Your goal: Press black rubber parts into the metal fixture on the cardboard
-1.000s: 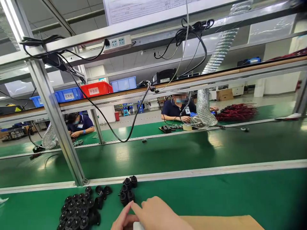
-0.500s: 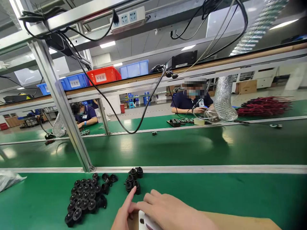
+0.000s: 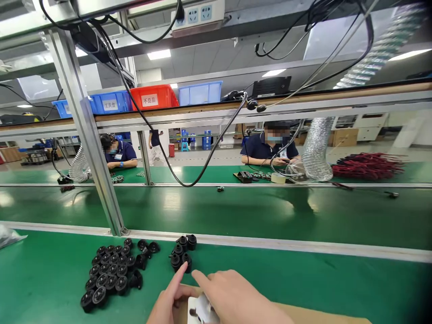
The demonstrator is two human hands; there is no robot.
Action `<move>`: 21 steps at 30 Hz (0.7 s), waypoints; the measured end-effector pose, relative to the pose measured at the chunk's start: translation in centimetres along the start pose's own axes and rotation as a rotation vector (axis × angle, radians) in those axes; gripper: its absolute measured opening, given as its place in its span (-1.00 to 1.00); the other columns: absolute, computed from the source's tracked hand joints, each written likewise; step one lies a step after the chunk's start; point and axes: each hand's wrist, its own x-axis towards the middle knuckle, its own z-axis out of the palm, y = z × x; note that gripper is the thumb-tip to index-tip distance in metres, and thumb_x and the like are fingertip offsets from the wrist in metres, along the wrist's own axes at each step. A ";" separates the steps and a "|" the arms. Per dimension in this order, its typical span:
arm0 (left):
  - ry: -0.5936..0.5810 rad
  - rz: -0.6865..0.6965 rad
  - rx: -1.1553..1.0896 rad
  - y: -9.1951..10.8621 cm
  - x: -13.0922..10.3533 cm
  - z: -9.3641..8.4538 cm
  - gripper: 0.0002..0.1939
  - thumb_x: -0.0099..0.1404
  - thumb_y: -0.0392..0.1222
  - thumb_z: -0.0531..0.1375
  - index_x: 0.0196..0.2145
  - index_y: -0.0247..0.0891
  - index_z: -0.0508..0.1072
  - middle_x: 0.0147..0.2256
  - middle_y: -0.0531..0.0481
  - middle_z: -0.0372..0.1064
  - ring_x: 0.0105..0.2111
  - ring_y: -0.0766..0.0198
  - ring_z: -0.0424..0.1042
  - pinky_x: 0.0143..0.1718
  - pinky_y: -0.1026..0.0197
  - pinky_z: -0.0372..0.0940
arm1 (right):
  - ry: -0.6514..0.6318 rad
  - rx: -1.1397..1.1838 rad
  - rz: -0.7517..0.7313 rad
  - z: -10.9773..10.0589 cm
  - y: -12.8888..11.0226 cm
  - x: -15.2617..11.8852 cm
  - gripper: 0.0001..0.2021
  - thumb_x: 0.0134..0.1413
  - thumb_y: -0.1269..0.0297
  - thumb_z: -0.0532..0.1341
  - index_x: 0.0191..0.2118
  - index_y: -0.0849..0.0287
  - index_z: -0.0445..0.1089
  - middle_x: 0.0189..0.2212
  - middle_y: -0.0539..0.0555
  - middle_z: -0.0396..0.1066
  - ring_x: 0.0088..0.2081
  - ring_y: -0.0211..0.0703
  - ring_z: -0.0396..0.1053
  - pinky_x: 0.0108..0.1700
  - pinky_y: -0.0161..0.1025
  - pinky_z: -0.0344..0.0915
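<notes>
Head view, bottom edge of frame. Both hands work on a small white plastic part (image 3: 199,311) that lies over a sheet of brown cardboard (image 3: 324,316) on the green worktop (image 3: 303,279).

Left hand (image 3: 167,303): index finger extended toward the part's far edge, thumb against its near left side, so it pinches or steadies the part. Right hand (image 3: 236,299): draped over the part from the right, fingers curled down on it; whether it grips or only presses, cannot tell, as the palm hides the contact.

The part looks like rigid moulded plastic, light, smooth-faced and probably a bit slippery; a small dark fitting shows on its top. Best held by its edges, between thumb and forefinger.

Beyond the part: a small cluster of black caps (image 3: 182,252). Left of the part: a larger batch of black caps (image 3: 108,276), packed in rows.
</notes>
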 end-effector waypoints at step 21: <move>0.006 -0.100 0.155 0.4 0.5 -0.8 0.41 0.05 0.46 0.44 0.56 -0.26 -0.15 -0.09 -0.15 0.57 -0.18 0.01 0.43 -0.13 0.15 0.22 | 0.038 0.093 -0.243 -1.2 0.5 0.4 -0.61 0.12 0.08 0.47 0.06 -0.06 0.51 -0.21 0.00 0.50 -0.30 0.03 0.48 -0.36 -0.15 0.25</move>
